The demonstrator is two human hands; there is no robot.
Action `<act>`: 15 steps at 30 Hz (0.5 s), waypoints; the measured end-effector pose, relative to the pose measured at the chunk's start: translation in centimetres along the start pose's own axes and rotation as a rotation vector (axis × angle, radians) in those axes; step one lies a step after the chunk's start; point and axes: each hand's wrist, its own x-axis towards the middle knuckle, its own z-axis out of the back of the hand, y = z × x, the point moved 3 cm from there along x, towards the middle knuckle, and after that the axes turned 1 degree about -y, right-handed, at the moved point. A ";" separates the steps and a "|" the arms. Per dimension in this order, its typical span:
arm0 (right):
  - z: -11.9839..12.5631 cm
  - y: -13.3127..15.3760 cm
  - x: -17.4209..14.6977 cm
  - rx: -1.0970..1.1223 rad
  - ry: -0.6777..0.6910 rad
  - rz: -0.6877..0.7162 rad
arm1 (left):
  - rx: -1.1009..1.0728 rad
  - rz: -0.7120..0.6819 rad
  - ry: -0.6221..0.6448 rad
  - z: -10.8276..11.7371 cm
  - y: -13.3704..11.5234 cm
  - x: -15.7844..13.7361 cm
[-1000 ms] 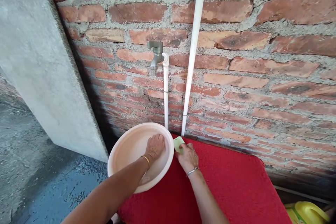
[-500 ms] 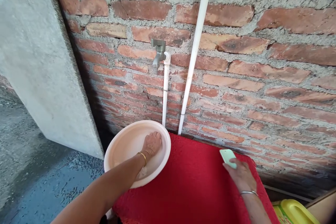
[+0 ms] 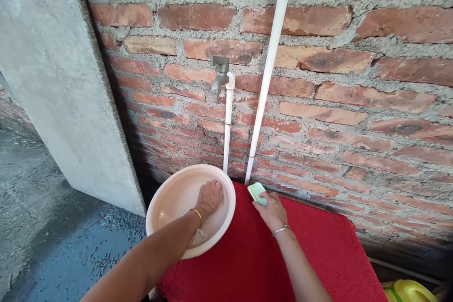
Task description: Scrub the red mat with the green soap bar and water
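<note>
My left hand (image 3: 210,197), with a gold bracelet at the wrist, is down inside a pale pink basin (image 3: 158,192). Its fingers are curled under against the inside on the right; what they hold, if anything, is hidden. Some clear water seems to lie in the basin. My right hand (image 3: 272,212), wearing a silver bracelet, grips a flat, pale green scrub brush (image 3: 257,193) with rounded corners. Its underside is out of sight. The brush is just right of the basin, over the far edge of a red, rough-textured cloth or mat (image 3: 318,240).
Behind rises a brick wall (image 3: 325,113) with a grey tap (image 3: 218,75) above the basin and a white pipe (image 3: 269,66). A concrete slab (image 3: 71,89) leans at left, above wet floor (image 3: 88,245). A yellow container (image 3: 410,290) stands at lower right.
My right hand has moved left across the red cloth with the brush, close to the basin. My left hand stays in the basin, and the view has shifted slightly.
</note>
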 end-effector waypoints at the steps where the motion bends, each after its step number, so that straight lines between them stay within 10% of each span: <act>1: -0.5 1.4 0.5 -0.005 0.006 0.036 | -0.002 -0.004 -0.001 -0.1 0.1 0.0; 6: -1.2 1.4 2.5 -0.032 0.022 0.059 | -0.002 -0.003 0.002 -0.3 0.2 0.1; 15: 6.3 -16.2 0.1 -0.101 -0.078 -0.298 | -0.007 -0.001 -0.002 -0.2 0.1 0.0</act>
